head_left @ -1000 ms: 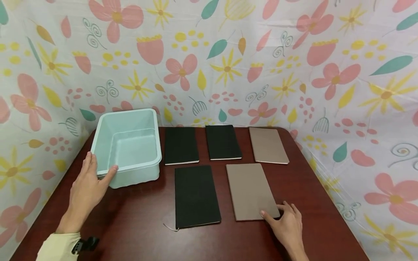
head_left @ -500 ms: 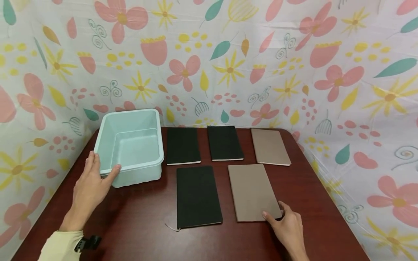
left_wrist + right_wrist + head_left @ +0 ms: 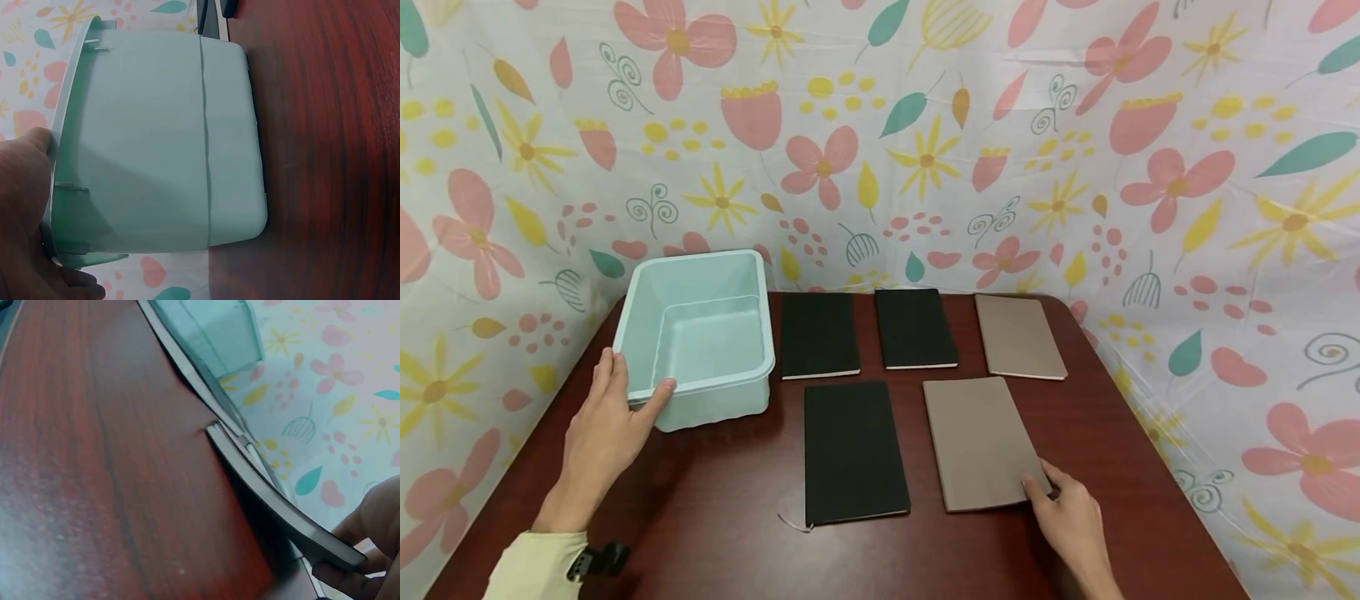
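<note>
My left hand (image 3: pixel 601 442) grips the near left corner of a pale green plastic bin (image 3: pixel 718 404), its thumb at the front rim and fingers along the left side. In the left wrist view, the bin's outer wall (image 3: pixel 144 137) stands upright on the table. At the near right, my right hand (image 3: pixel 1071 512) pinches the lower right corner of a taupe notebook (image 3: pixel 981 442), thumb on its cover. The right wrist view shows that notebook's page edge (image 3: pixel 275 500) with the held corner raised off the table. Left of it lies a black notebook (image 3: pixel 856 450) with a ribbon marker.
Two more black notebooks (image 3: pixel 820 333) (image 3: pixel 916 327) and a second taupe notebook (image 3: pixel 1019 335) form a back row on the dark red wooden table (image 3: pixel 730 517). Flower-patterned cloth (image 3: pixel 880 150) hangs behind the table and along both sides.
My right thumb has slid right along the notebook's lower edge, and the fingers now hold its corner, which is slightly lifted. My left hand stays on the bin.
</note>
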{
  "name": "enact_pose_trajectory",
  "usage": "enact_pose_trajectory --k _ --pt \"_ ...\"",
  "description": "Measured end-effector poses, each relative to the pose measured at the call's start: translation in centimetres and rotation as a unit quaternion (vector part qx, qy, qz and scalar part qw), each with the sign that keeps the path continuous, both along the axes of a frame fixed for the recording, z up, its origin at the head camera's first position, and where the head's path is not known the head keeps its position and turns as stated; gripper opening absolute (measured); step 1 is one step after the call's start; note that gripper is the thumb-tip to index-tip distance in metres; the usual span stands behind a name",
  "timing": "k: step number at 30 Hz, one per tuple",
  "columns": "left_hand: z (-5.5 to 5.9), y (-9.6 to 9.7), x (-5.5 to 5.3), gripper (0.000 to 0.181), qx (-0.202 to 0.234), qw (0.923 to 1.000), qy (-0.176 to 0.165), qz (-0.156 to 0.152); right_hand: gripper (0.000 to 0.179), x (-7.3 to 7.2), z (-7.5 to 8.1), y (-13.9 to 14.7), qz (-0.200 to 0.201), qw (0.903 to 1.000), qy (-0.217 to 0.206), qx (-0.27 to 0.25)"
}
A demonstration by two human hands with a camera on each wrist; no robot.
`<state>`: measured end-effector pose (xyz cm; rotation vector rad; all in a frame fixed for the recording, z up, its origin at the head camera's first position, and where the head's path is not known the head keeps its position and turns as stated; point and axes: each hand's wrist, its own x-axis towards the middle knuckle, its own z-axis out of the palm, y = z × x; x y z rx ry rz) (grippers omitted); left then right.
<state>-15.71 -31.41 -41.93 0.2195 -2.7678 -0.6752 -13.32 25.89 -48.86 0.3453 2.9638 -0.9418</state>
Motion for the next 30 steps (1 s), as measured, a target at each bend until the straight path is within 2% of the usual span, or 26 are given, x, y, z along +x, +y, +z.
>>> enact_pose_trajectory --k 3,7,11,18,22,24,28,29,30 --pt "0.0 -0.1 -0.1 0.092 0.000 1.0000 0.003 -0.002 0.055 0.0 0.4 0.1 -0.010 0.9997 0.017 -0.012" --pt "0.0 -0.1 -0.1 0.092 0.000 1.0000 0.009 -0.002 0.050 -0.2 0.9 0.3 -0.021 0.9943 0.031 -0.100" --pt "0.0 -0.1 -0.1 0.092 -0.003 0.9999 0.010 -0.001 0.051 -0.3 1.3 0.5 -0.038 0.9802 0.033 -0.191" --pt "0.1 0.0 -0.3 0.090 -0.006 0.9999 0.012 -0.005 0.049 -0.3 1.9 0.7 -0.063 0.9608 0.030 -0.268" --pt "0.3 -0.1 -0.4 0.091 -0.010 0.9999 0.008 -0.005 0.054 -0.5 3.2 1.0 -0.057 0.9481 0.031 -0.311" --pt "0.4 -0.1 -0.4 0.091 -0.009 0.9999 0.006 -0.004 0.058 -0.7 4.2 1.0 -0.049 0.9335 0.035 -0.354" --pt "0.6 -0.2 -0.5 0.091 -0.009 1.0000 -0.001 -0.003 0.058 -1.5 6.6 0.5 -0.015 0.8966 0.063 -0.438" --pt "0.6 -0.3 -0.5 0.091 -0.009 0.9999 -0.003 -0.003 0.058 -1.8 7.3 0.3 -0.002 0.8887 0.070 -0.453" --pt "0.5 -0.3 -0.5 0.092 -0.009 0.9999 -0.004 -0.003 0.057 -2.0 7.9 0.0 0.012 0.8850 0.075 -0.459"
